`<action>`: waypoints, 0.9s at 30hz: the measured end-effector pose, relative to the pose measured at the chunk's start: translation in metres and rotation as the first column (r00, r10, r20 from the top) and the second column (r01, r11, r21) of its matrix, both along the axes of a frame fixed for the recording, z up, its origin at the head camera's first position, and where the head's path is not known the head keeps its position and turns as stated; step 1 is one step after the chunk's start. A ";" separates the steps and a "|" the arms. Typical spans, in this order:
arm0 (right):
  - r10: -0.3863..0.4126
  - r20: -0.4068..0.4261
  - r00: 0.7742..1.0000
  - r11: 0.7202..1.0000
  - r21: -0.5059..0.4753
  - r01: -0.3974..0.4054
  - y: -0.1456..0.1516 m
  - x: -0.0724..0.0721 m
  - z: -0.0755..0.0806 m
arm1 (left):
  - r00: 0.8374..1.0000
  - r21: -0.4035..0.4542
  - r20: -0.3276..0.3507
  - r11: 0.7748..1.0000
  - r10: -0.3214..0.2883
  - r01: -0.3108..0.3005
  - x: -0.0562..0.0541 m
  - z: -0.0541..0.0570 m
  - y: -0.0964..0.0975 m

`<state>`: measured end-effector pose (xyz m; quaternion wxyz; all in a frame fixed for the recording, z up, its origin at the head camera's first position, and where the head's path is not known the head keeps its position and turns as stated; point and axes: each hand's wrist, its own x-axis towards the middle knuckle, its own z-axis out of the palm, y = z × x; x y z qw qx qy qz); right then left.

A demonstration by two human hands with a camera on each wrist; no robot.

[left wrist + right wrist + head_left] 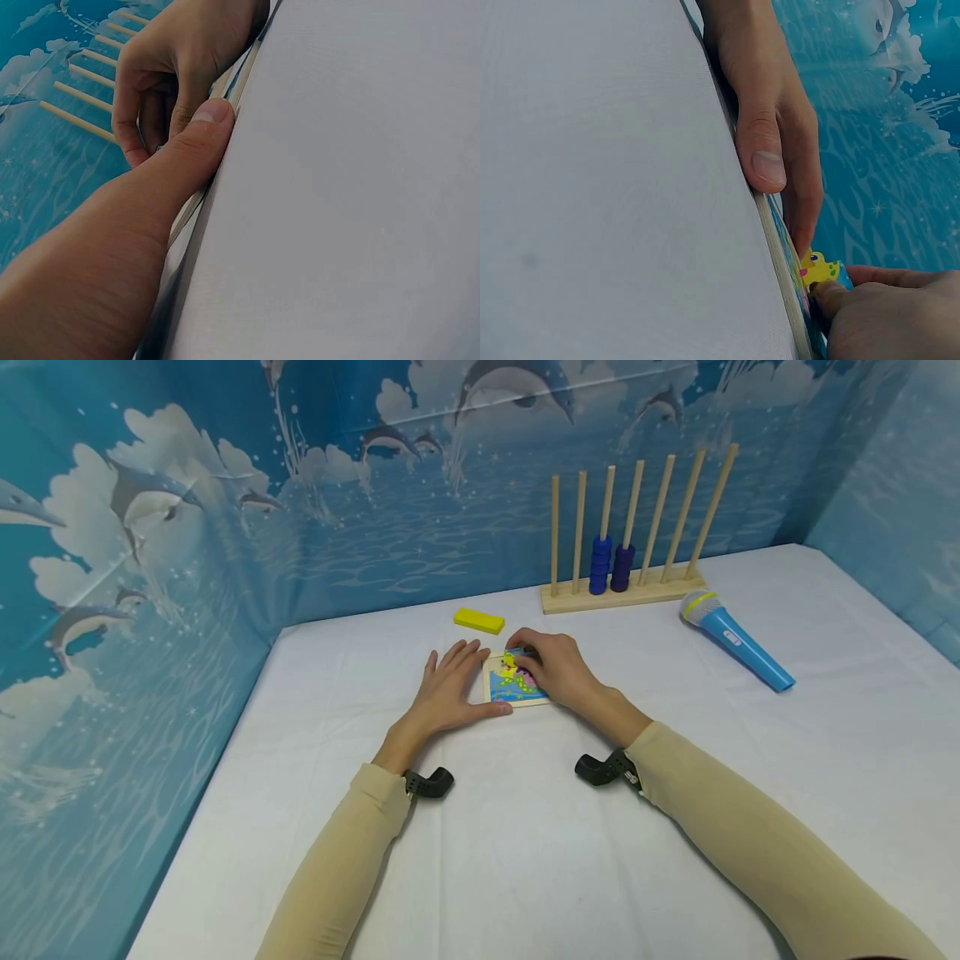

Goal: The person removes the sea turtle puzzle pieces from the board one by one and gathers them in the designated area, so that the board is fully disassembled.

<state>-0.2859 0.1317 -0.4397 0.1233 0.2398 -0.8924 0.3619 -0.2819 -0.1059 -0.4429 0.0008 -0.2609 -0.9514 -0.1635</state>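
Note:
A small wooden jigsaw puzzle point(516, 693) with a colourful picture and a pale frame lies on the table. My left hand point(450, 693) rests at its left side with fingers spread; the thumb point(206, 124) lies along the near edge and a fingertip touches the far left corner. Over the upper right of the puzzle, my right hand point(562, 670) pinches a puzzle piece point(821, 270) with a yellow animal face on blue. In the right wrist view this piece stands tilted above the board. The right hand hides the board's right part.
Behind the puzzle lies a yellow block point(479, 621). A wooden peg rack point(622, 600) with blue and purple rings on two rods stands at the back right. Beside it lies a blue toy microphone point(738, 642). A dolphin-print curtain point(360, 552) borders the white table point(510, 860).

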 end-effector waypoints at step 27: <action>-0.425 0.039 0.904 0.876 -0.232 0.422 0.071 -0.009 -0.003 | 1.000 -0.017 0.013 1.000 0.004 -0.004 0.002 0.003 0.000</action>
